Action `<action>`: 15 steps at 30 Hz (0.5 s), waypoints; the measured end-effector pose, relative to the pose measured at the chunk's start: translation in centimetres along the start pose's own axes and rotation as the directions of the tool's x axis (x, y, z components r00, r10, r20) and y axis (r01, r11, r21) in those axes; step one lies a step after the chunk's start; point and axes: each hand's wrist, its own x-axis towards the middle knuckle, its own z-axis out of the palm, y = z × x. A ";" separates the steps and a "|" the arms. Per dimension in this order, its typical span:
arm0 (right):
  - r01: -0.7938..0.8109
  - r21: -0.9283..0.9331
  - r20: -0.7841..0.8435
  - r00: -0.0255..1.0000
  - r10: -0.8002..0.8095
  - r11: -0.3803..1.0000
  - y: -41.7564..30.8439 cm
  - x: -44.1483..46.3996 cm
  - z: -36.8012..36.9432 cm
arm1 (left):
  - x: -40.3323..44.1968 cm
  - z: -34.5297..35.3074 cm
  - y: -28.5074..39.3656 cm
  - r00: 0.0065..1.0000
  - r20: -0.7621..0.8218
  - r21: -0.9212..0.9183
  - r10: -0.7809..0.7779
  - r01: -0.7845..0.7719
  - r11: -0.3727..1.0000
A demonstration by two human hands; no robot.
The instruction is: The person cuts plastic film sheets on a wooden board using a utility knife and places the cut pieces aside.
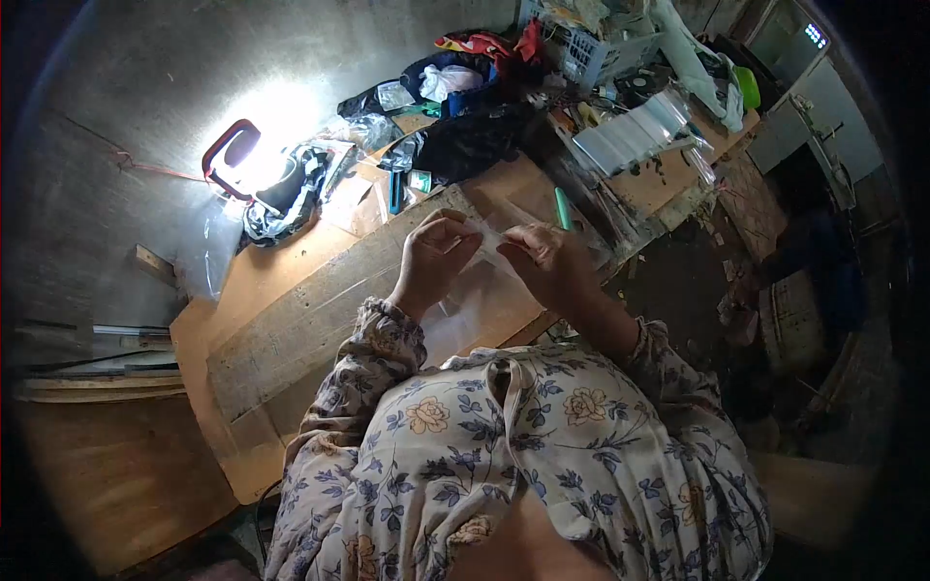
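My left hand and my right hand are raised close together over the table. A small piece of clear plastic film is stretched between them, pinched by the thumb and fingers of each hand. Just beyond my right hand a light green stick-like tool points away from me; its lower end is hidden behind the hand. Beneath my hands, clear plastic sheets lie on the board.
A bright lamp glows at the back left beside bundled plastic bags. A blue cutter lies near a black bag. Stacked clear sleeves and a grey crate occupy the back right.
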 end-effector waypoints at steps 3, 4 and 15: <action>0.007 -0.019 -0.001 1.000 -0.007 1.000 0.2 0.1 0.1 | 0.1 0.0 -0.5 1.000 0.000 0.001 0.007 -0.007 1.000; -0.008 -0.032 0.012 1.000 0.008 0.999 0.2 0.1 0.1 | 0.2 -0.1 -0.9 1.000 -0.002 0.000 0.008 -0.008 1.000; 0.233 -0.212 0.020 0.972 -0.234 0.949 -0.6 2.2 -1.1 | 2.1 -1.2 1.7 0.954 0.293 -0.311 -0.068 0.162 0.936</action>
